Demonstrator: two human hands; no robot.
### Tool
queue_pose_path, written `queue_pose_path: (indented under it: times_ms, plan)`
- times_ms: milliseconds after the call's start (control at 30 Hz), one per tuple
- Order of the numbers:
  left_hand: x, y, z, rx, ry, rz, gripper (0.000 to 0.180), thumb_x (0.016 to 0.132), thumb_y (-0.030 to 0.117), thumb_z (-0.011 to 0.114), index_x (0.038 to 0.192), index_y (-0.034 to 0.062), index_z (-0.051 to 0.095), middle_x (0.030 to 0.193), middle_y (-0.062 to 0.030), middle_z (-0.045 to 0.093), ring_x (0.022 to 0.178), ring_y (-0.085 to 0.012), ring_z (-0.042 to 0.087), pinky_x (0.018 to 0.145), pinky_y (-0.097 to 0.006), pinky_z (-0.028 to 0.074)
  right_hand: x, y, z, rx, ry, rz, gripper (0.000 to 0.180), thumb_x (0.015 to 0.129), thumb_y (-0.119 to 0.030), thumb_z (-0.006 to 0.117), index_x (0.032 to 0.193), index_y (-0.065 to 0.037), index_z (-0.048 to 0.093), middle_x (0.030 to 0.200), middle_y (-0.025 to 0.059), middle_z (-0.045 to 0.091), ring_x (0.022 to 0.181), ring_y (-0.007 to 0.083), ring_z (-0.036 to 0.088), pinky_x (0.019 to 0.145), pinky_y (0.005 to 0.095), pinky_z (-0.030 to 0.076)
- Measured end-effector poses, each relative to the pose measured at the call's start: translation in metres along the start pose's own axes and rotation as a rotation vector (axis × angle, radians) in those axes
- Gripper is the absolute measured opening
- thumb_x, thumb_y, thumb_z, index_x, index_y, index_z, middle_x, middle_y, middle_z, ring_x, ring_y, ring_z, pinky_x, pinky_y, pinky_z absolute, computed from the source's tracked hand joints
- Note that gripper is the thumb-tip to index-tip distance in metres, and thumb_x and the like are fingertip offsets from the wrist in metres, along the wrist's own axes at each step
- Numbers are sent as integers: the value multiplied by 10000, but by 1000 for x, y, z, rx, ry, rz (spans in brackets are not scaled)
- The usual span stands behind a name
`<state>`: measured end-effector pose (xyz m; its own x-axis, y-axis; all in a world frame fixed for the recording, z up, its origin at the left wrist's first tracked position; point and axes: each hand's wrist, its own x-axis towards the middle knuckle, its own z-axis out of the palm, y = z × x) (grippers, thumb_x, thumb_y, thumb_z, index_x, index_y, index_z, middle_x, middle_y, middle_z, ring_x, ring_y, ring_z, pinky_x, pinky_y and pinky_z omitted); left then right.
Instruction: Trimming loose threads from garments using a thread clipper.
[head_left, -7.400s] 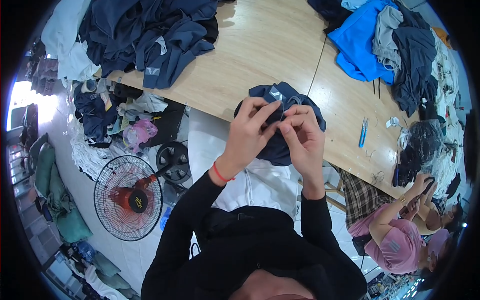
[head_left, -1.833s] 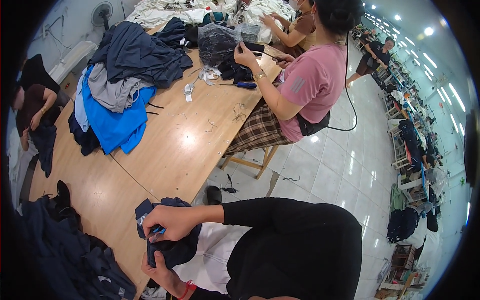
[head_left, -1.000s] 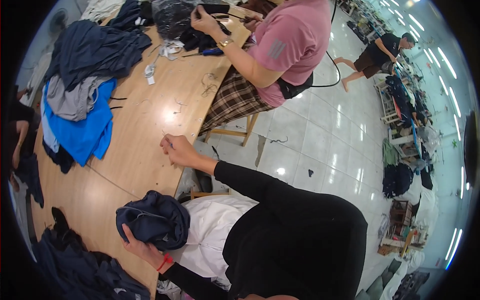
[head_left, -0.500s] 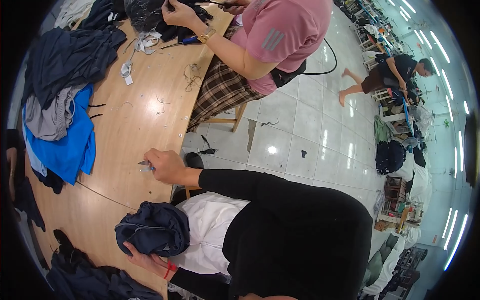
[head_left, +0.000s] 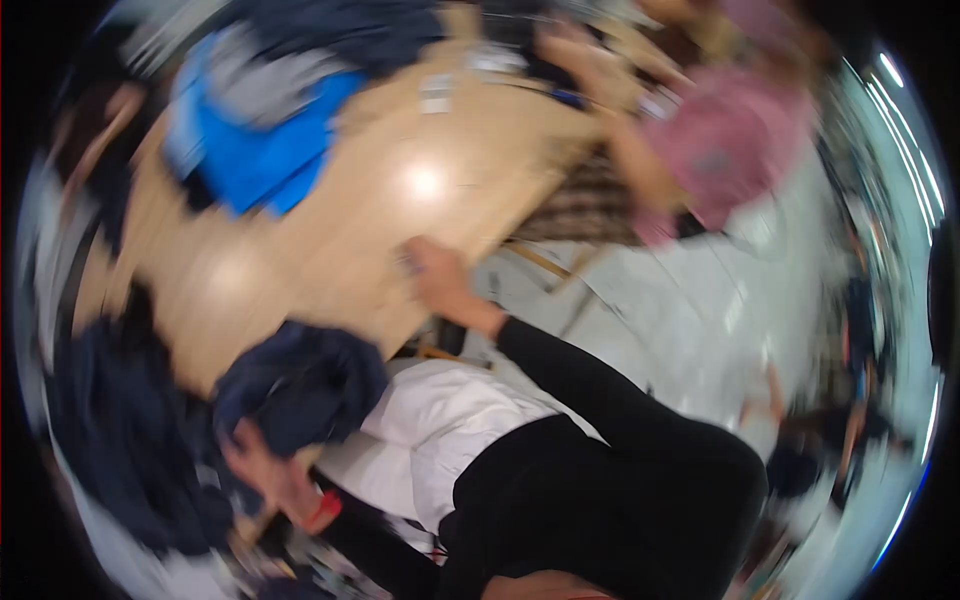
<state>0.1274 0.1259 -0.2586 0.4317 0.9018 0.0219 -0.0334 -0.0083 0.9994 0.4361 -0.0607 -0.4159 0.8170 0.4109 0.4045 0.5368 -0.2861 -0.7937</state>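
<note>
Closest in, the left hand (head_left: 262, 470) grips the bundled navy garment (head_left: 300, 385) lying toward its one o'clock at the table (head_left: 300, 270) edge, while farther out the right hand (head_left: 432, 275) reaches across the wood, grip too blurred to tell.

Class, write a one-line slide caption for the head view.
Blurred view: left hand grips a dark blue garment while right hand reaches to the wooden table edge.

Motion blur throughout — right hand (head_left: 432, 272) grip unreadable, tabletop items indistinct.
</note>
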Motion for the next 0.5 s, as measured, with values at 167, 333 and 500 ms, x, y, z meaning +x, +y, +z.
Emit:
queue_pose_path:
  times_ms: [167,333,500]
  plan:
    - [-67,-15,9,-79,246,-246,483,820,71,964,1213,-36,705,1151,-51,704,1031,-149,669,935,-302,561,2,-17,-27,335,-293,332,162,1065,-76,616,1136,18,728,1041,89,772,919,164,710,864,331,568]
    - [-89,27,13,-163,83,-229,271,788,33,959,868,9,702,863,13,720,804,-47,633,732,-233,516,6,-76,-56,273,-560,260,147,1073,-95,719,1172,4,765,1054,52,761,967,141,708,875,310,551]
    - [-104,35,-2,-163,82,-200,267,781,27,954,873,6,704,859,11,730,803,-41,639,720,-224,517,10,-208,-44,523,-793,82,132,999,38,770,1128,9,773,1020,33,733,833,70,643,742,215,487]
